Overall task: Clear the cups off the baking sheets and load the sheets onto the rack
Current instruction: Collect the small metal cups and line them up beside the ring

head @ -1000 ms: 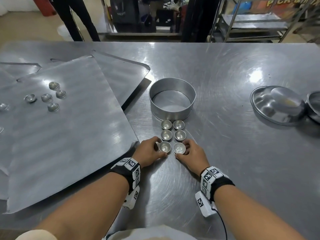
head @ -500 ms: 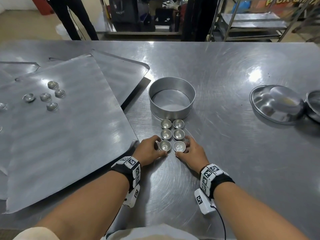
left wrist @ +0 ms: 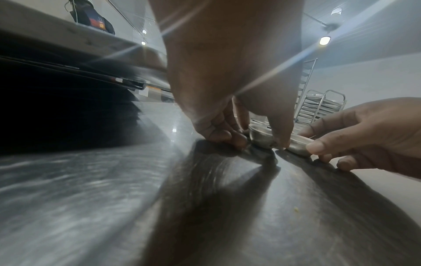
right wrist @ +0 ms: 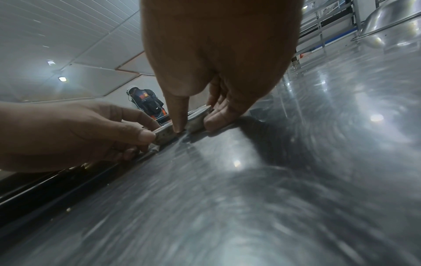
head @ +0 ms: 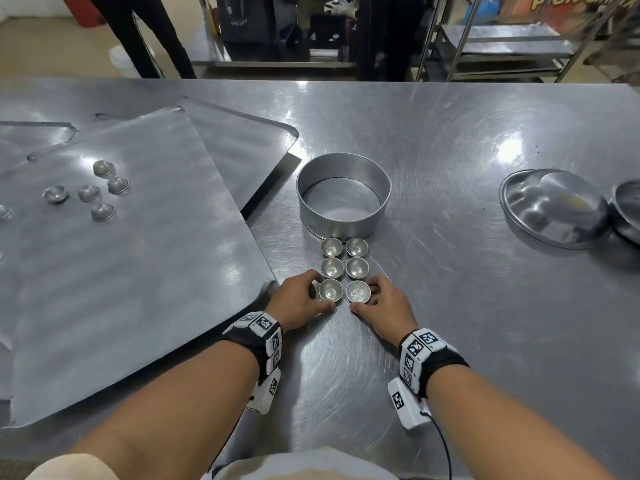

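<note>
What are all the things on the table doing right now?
Left hand: grips the near-left cup.
Right hand: grips the near-right cup.
Four farther cups: upright, in pairs.
Cups on sheet: upside down.
Baking sheets: overlapping, on the table.
Round ring: empty.

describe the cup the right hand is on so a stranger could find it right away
Start at the round metal cake ring in the middle of the steel table; two columns of small upright metal cups run from it toward the person. The cup is nearest the person in the right column, gripped by the right hand.
</note>
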Demonstrator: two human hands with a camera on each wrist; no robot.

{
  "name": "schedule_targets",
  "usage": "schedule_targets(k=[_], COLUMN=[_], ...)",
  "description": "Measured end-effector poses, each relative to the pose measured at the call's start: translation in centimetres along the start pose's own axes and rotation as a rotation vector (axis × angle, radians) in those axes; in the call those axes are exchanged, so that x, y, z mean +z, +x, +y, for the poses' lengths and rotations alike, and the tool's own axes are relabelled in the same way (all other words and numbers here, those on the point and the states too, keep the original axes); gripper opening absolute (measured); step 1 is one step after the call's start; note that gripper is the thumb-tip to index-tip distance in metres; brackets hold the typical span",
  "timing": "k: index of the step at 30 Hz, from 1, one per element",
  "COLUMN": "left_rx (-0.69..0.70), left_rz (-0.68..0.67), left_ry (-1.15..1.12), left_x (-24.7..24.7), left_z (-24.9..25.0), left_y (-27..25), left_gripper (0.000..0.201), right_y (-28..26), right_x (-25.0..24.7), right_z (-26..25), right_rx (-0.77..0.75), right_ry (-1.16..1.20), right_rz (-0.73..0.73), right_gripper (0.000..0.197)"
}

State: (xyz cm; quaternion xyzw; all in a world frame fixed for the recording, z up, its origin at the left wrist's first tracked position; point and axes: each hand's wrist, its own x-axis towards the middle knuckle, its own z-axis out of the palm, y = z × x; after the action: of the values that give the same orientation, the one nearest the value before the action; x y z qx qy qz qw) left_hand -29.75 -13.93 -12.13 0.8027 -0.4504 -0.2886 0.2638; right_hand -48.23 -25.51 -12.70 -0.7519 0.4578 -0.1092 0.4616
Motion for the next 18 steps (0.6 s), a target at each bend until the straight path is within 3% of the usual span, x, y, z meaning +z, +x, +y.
schedule_targets(k=[11, 15, 18], left_rx=[0.007, -0.008, -0.016], left_rz=[-0.007, -0.019, -0.026], left_ry=[0.007, -0.004, 0.000], left_x=[0.12, -0.03, -0.71], left_z=[0.24, 0.17, 0.58], left_y=[-0.06, -0.27, -0.53], left_gripper=[0.050, 0.060, 0.068], right_y=[-0.10, -0.33, -0.62], right_x=[0.21, -0.07, -0.49], right_z=[-0.08, -0.41, -0.79], right_rx=[-0.019, 0.002, 0.013], right_ry=[-0.026, -0.009, -0.039], right_rz=[0.011, 0.000, 0.043], right_gripper=[0.046, 0.050, 0.042])
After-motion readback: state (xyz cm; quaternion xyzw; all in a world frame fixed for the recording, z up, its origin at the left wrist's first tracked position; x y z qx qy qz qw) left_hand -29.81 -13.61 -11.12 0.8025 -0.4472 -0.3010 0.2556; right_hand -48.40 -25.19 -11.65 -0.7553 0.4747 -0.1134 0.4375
